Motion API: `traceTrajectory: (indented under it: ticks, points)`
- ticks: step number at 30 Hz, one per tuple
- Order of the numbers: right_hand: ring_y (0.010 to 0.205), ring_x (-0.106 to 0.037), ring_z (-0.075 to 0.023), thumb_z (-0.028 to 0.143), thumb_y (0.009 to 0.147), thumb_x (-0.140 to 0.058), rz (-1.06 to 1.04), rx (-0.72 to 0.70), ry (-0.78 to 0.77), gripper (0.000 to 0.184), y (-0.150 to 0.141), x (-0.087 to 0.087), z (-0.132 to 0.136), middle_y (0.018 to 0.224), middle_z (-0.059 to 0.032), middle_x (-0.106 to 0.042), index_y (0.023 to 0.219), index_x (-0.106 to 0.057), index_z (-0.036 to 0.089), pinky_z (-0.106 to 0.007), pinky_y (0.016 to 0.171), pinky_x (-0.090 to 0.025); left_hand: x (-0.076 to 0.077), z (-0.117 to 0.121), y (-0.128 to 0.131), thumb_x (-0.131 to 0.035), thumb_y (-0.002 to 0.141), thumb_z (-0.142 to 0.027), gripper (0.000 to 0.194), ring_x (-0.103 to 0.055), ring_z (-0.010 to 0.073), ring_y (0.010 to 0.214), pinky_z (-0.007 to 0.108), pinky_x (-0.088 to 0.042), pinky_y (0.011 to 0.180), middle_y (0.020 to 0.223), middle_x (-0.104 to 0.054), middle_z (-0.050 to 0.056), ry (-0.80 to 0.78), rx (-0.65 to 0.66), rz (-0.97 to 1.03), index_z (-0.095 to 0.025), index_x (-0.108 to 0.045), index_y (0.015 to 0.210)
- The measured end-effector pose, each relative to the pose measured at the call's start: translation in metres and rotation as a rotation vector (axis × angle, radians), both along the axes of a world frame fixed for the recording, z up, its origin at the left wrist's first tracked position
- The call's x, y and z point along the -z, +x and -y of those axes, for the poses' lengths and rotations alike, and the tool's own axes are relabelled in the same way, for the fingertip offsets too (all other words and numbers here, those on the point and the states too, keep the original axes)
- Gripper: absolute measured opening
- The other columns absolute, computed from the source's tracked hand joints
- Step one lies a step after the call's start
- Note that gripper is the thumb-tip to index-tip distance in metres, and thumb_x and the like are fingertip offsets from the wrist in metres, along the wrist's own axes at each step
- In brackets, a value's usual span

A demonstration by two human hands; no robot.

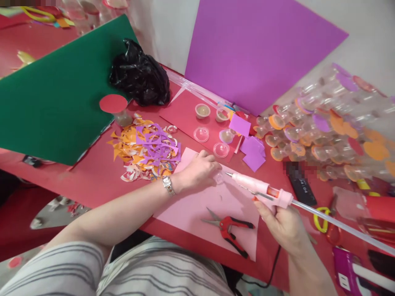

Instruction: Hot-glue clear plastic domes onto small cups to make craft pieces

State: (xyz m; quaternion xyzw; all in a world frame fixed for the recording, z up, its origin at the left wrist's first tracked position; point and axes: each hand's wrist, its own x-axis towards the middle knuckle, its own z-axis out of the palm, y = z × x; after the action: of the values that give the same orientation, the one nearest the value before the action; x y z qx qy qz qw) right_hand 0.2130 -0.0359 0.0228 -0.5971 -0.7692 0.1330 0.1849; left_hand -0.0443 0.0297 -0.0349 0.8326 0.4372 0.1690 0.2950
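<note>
In the head view my right hand (pixel 285 226) is wrapped round the grip of a pale pink hot glue gun (pixel 253 183). A long clear glue stick (pixel 339 228) runs out of its back end. The nozzle points left, close to the fingers of my left hand (pixel 202 169). Those fingers are bent together on a small clear plastic piece (pixel 219 177), which they partly hide. Below both hands lies a pink sheet (pixel 197 213), with red-handled pruning shears (pixel 228 226) resting on it, blades apart.
Orange and purple paper scraps (pixel 148 148) are heaped at left, by a black plastic bag (pixel 140 76) and a green board (pixel 61 98). Small clear cups (pixel 202 111) and purple squares (pixel 253 152) lie beyond the hands. Stacked clear cup assemblies (pixel 321 127) crowd the right, near yellow-handled scissors (pixel 321 220).
</note>
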Motion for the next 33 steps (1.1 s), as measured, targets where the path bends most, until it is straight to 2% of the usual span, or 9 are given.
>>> traceTrajectory:
  ticks: [5,11,21,27,33]
  points:
    - [0.075,-0.076,-0.0285,0.073,0.089,-0.041,0.074,-0.018,-0.057,0.065,-0.0037,-0.0059,0.0035,0.08,-0.0128,-0.078,0.087,-0.077,0.019,-0.033,0.065,-0.061,-0.0007,0.0012,0.0011,-0.077,0.078,-0.029,0.033,-0.048,0.0267,0.101,0.036,-0.038,0.084,0.101,-0.064,0.007,-0.008,-0.01,-0.025,-0.02,-0.07,0.108]
    - [0.075,-0.076,-0.0298,0.078,0.086,-0.039,0.119,0.032,-0.081,0.07,-0.0044,-0.0104,0.0038,0.077,-0.0125,-0.078,0.088,-0.077,0.019,-0.034,0.065,-0.061,0.0006,0.0023,0.0023,-0.077,0.079,-0.031,0.03,-0.048,0.0264,0.101,0.035,-0.037,0.084,0.099,-0.063,0.007,0.003,-0.013,-0.029,-0.019,-0.07,0.106]
    - [0.074,-0.076,-0.0303,0.076,0.087,-0.037,0.144,0.007,-0.072,0.07,-0.0082,-0.0103,0.0023,0.072,-0.0136,-0.076,0.084,-0.075,0.018,-0.034,0.064,-0.059,0.005,0.0035,0.0029,-0.076,0.08,-0.032,0.029,-0.048,0.0265,0.1,0.035,-0.036,0.082,0.099,-0.063,0.008,0.034,-0.022,-0.026,-0.02,-0.07,0.106]
    - [0.08,-0.076,-0.0298,0.073,0.088,-0.039,0.149,0.006,-0.062,0.064,-0.0092,-0.0103,0.0015,0.08,-0.0127,-0.078,0.088,-0.075,0.02,-0.035,0.067,-0.06,0.0058,0.0042,0.0033,-0.075,0.08,-0.032,0.028,-0.047,0.0266,0.1,0.035,-0.035,0.081,0.099,-0.063,0.008,0.04,-0.031,-0.03,-0.02,-0.07,0.105]
    - [0.079,-0.076,-0.0296,0.072,0.089,-0.041,0.156,0.01,-0.062,0.064,-0.0027,-0.0034,0.0051,0.081,-0.0141,-0.078,0.091,-0.075,0.018,-0.034,0.064,-0.06,0.0022,0.0063,0.0035,-0.072,0.083,-0.033,0.027,-0.047,0.0268,0.101,0.036,-0.035,0.081,0.098,-0.063,0.008,0.025,-0.044,-0.028,-0.02,-0.07,0.107]
